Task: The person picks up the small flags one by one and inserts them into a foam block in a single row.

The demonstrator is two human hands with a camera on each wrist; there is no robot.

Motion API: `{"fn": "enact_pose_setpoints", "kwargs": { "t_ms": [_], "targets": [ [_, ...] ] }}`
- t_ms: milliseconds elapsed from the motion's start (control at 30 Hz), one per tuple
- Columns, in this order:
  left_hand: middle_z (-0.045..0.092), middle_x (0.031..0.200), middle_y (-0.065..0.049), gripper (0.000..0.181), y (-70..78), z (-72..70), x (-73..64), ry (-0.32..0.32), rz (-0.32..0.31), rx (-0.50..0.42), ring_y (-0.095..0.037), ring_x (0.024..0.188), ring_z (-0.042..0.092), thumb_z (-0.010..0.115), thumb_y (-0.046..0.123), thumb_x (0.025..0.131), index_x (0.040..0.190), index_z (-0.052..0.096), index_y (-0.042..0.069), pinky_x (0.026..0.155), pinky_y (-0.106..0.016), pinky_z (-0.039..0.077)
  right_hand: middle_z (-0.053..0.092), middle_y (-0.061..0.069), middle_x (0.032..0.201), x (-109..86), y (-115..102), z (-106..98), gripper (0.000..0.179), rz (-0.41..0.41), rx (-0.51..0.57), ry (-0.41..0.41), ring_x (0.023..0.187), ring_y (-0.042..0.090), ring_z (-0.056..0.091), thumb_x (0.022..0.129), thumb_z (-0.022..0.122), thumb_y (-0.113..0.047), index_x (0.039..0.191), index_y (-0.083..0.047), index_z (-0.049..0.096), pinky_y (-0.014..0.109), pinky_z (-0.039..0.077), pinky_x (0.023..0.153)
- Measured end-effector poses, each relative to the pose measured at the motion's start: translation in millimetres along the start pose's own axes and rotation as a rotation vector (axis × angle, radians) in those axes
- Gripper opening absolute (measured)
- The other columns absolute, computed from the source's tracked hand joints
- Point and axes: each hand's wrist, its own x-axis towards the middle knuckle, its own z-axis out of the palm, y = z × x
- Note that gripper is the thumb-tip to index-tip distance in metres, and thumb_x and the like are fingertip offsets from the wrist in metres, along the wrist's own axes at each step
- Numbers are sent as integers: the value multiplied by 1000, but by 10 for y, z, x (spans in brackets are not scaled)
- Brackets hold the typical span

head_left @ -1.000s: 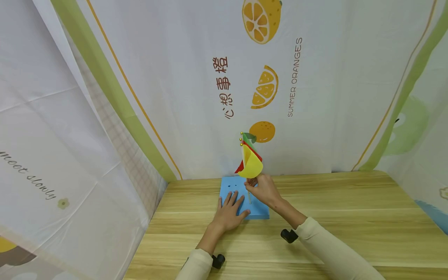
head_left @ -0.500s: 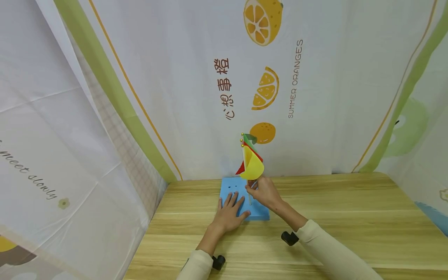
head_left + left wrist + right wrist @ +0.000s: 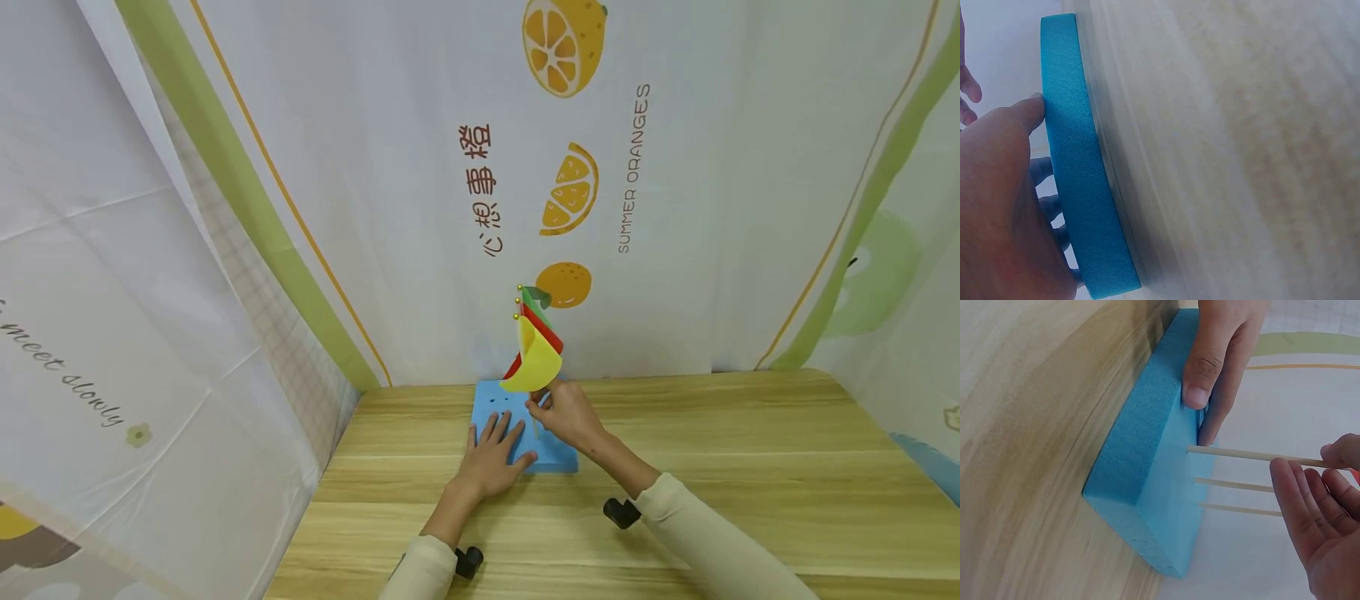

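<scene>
A blue foam block lies flat on the table. My left hand rests on its top with fingers spread. My right hand pinches the thin wooden stick of a small yellow flag; the stick's lower end meets the foam in the right wrist view. Behind it rise a red flag and a green flag, mostly overlapped. Their two sticks stand in the block alongside the first. Each pole has a gold ball tip.
Small dark holes show in the block's far left part. The wood-grain table ends against a white curtain printed with oranges, with another cloth at the left. Black wrist cameras sit below both hands.
The yellow flag has turned a little and sits slightly lower, its lower corner swung to the left. The left hand stays put; the right hand keeps its hold on the stick.
</scene>
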Motion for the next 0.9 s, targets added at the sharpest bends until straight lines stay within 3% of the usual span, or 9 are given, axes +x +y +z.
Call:
{"fn": "enact_pose_setpoints", "kwargs": {
  "t_ms": [300, 567, 900],
  "targets": [
    [18, 165, -6, 74, -11, -19, 10, 4, 2, 13, -33, 153, 13, 31, 68, 97, 156, 28, 24, 119, -65, 11, 67, -2, 88, 5, -6, -16, 15, 52, 29, -26, 70, 8, 65, 89, 72, -18, 99, -14, 61, 20, 54, 57],
    [18, 165, -6, 74, -20, -23, 8, -1, -7, 5, -32, 153, 13, 33, 68, 97, 156, 29, 23, 119, -64, 11, 64, -2, 90, -16, 37, -57, 20, 73, 22, -52, 71, 10, 65, 90, 70, -20, 107, -13, 64, 21, 54, 57],
    [26, 163, -9, 72, -90, -57, 13, 40, 6, -58, -33, 152, 19, 41, 62, 98, 154, 34, 17, 119, -63, 17, 65, -4, 91, -180, 188, -292, 5, 68, -17, -49, 73, 11, 63, 93, 66, -17, 97, -14, 64, 22, 54, 58]
  ]
}}
